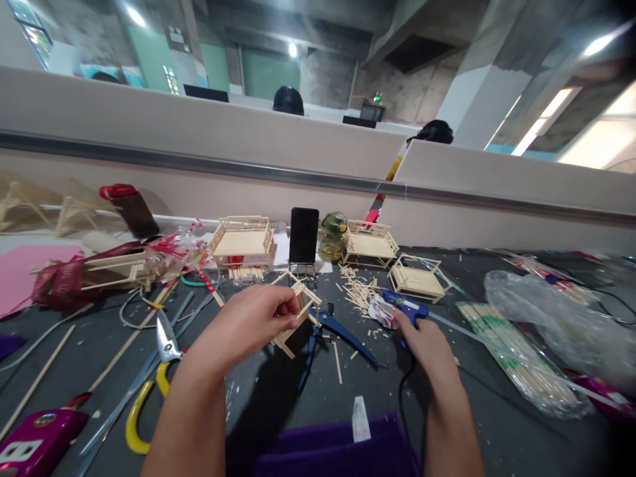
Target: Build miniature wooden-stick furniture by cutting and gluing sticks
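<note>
In the middle of the head view, my left hand [265, 315] pinches a small wooden stick frame [309, 298] between thumb and fingers. To the right, my right hand [422, 338] is wrapped around a blue hot glue gun [410, 306]; its nozzle end is by a crumpled whitish wad [381, 311]. Beneath the wooden frame lie blue-handled cutters [348, 334] with their handles spread. Past the glue gun is a pile of short cut sticks [358, 290], with a little wooden stick bed model [420, 278] to its right.
Two more stick models [243, 242] [370, 244] stand behind, either side of a propped phone [303, 235] and a bottle [332, 245]. Yellow-handled scissors [166, 344] and a magenta tape measure [42, 440] lie left. Bagged sticks [517, 354] lie right; purple cloth [322, 450] is in front.
</note>
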{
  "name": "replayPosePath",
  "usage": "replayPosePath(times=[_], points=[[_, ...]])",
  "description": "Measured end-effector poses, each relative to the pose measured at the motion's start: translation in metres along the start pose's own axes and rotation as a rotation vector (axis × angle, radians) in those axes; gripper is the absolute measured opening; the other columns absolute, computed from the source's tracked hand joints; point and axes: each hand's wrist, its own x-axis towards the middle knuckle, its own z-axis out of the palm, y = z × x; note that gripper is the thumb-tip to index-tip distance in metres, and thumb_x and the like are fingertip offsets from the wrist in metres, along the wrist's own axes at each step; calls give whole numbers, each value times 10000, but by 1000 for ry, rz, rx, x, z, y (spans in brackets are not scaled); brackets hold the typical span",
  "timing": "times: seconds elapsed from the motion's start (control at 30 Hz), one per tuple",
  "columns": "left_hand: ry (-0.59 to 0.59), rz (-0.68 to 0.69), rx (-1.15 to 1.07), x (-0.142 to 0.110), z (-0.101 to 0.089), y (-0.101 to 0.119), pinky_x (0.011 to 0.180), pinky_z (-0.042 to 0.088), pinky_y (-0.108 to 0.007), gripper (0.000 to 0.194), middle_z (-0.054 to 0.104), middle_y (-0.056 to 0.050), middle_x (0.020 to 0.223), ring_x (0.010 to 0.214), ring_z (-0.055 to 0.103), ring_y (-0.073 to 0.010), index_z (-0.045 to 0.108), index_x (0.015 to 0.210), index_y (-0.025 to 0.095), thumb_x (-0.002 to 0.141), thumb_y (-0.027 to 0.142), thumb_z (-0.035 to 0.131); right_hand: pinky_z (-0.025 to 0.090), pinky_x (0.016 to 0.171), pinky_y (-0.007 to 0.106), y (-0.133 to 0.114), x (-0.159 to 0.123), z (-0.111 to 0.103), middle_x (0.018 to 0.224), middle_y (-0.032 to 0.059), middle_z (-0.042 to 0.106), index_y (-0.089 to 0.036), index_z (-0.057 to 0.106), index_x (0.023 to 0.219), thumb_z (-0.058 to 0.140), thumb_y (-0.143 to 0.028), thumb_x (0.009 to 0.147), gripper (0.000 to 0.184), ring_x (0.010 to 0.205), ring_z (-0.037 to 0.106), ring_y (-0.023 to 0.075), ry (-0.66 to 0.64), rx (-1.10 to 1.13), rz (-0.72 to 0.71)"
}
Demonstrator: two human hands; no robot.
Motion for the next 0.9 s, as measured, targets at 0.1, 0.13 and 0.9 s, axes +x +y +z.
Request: replayPosePath(times=[0.1,0.13,0.9], points=[[1,5,-12,0,0,-1,585,306,-246,149,658,-4,746,671,542,-138,632,815,202,807,335,564,483,728,388,-1,3,6,948,240,713,-126,713,836,251,-628,895,685,912,684,338,-86,-40,56],[4,7,-16,0,0,-1,586,308,-246,147,659,-3,748,675,545,-140,632,816,203,807,334,565,484,758,408,-2,2,7,984,248,708,-113,715,881,240,-608,907,687,949,677,350,-106,-57,76],[39,-6,-8,-1,1,2,612,351,-259,135,678,-3,775,709,577,-161,666,846,226,793,308,574,458,648,276,-94,-77,46,931,50,675,-216,639,1075,549,-338,906,227,699,581,156,155,791,-671]])
